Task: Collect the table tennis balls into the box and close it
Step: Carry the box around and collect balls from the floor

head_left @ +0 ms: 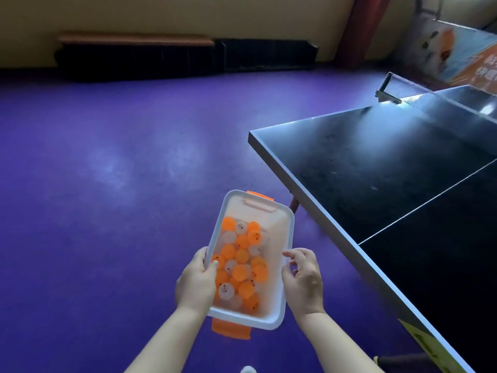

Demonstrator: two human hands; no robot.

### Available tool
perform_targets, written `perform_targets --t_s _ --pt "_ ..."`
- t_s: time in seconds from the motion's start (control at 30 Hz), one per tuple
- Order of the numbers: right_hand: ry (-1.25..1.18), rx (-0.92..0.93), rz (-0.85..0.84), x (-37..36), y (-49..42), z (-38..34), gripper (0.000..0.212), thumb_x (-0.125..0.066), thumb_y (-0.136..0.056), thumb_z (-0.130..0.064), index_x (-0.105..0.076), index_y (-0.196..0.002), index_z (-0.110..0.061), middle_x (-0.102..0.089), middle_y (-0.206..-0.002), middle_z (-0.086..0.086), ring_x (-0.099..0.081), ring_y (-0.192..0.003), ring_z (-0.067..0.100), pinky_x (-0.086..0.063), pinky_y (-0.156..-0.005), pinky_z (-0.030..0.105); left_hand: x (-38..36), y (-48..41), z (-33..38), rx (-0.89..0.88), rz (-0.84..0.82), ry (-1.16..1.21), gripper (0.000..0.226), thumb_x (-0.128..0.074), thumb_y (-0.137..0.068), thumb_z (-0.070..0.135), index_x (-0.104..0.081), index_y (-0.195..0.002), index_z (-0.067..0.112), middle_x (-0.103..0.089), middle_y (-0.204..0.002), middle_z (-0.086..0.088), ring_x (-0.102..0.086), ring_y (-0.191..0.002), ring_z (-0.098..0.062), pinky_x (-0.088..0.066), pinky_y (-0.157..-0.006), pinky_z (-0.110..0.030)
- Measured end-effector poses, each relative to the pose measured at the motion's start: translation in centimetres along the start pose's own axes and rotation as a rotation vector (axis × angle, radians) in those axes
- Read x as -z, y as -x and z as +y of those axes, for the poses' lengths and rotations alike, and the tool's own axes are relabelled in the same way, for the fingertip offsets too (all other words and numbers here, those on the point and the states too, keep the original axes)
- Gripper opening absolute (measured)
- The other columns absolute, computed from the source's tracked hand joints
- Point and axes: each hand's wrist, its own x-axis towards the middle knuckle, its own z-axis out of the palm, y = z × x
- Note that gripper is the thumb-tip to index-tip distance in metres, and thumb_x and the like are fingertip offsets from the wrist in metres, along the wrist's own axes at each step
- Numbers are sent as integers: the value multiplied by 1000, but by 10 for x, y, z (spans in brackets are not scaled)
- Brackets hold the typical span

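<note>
A translucent white plastic box (274, 238) with orange latches at both short ends hangs above the purple floor, low in the centre of the head view. Several orange and white table tennis balls (240, 267) lie inside it, and no lid is on it. My left hand (195, 281) grips the box's left long rim, thumb curled over the edge. My right hand (302, 278) is at the right long rim, fingers bent against the wall.
A dark table tennis table (390, 168) fills the right side, its corner just beyond the box and its net (398, 92) farther back. Purple floor (107, 184) spreads to the left. A dark bench (134, 55) lines the far wall.
</note>
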Motion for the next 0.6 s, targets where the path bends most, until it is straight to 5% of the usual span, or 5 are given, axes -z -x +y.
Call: perform_targets --t_s 0.3,0.6 --pt "5 60 -46 -44 -132 -18 22 -65 -82 -1 -68 -100 -14 -54 -99 -3 -56 -83 13 -46 -65 12 5 -111 57 22 84 19 29 -43 -97 36 -51 -124 31 -67 -106 7 -61 -98 -21 -52 -82 -39" --pt "24 27 -117 -160 -245 -77 32 -67 -79 -5 -64 -108 -18 -47 -106 -7 -54 -89 13 -52 -68 26 61 -272 67 29 97 105 29 -46 -96 32 -53 -124 29 -66 -105 6 -60 -98 -21 -51 -81 -36"
